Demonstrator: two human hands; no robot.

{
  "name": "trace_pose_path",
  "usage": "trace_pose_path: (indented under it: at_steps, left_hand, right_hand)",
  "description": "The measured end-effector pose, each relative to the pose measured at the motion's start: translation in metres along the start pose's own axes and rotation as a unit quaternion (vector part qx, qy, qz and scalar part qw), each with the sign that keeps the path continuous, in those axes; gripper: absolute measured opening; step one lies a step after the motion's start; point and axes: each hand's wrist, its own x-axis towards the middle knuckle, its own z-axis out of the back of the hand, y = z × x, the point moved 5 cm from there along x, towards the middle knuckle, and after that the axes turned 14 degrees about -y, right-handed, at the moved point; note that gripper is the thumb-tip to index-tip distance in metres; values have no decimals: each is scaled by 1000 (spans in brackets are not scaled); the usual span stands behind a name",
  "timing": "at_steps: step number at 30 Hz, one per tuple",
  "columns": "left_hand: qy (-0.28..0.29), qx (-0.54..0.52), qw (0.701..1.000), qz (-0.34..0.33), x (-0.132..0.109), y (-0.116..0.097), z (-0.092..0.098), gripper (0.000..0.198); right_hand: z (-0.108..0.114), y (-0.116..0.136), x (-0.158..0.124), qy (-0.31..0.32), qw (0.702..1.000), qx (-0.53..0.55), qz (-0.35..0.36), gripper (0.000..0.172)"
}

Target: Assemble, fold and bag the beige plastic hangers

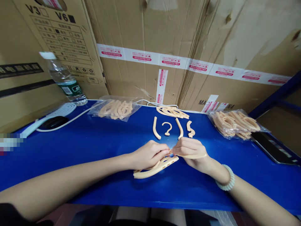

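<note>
At the front of a blue table (105,138), a beige slotted piece (155,172) is held low, smooth and gently bowed, with a row of small slots along its edge. It is gripped by the closed left hand (149,154). A slimmer beige strip (194,156) is pinched by the right hand (191,145), its free end pointed rightward. The fingertips are brought together, so whether the parts are joined cannot be told. Counted by size, two clear bags of beige parts, a left bag (95,109) and a right bag (262,128), are seen; then one loose heap (172,112), two curved arms (155,128), one S-shaped piece (190,129) and one hook (167,133)
</note>
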Motion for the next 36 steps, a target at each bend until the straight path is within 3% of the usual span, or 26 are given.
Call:
trace_pose_path:
  at_steps: [8, 11, 13, 17, 19, 22, 25, 28, 36]
  left_hand:
    - [-1, 8, 1000, 10, 1, -3, 2, 33]
    - [6, -13, 999, 36, 3, -2, 3, 37]
    - [27, -64, 995, 78, 2, 1, 2, 40]
    - [38, -237, 948, 207, -1, 15, -3, 40]
    - [23, -318, 918, 236, -1, 19, -4, 39]
    - [13, -405, 878, 255, 0, 24, -5, 39]
    - [-4, -456, 847, 274, 1, 28, -4, 34]
    - [-25, -503, 817, 281, 4, 29, -1, 26]
    - [-70, -528, 787, 313, 7, 29, 4, 12]
  right_hand:
    - [-2, 2, -1, 7, 999, -46, 28, 26]
    - [3, 13, 7, -10, 994, -82, 65, 20]
    - [11, 16, 14, -38, 995, -76, 55, 19]
    - [43, -8, 22, -126, 986, -88, -70, 18]
    - [59, -31, 19, -146, 969, -128, -153, 14]
    - [72, -68, 6, -97, 939, -149, -295, 19]
    - [72, -94, -11, -19, 902, -165, -399, 45]
    - [71, -108, -22, 8, 872, -190, -451, 51]
    - [66, -117, -31, -24, 821, -206, -532, 32]
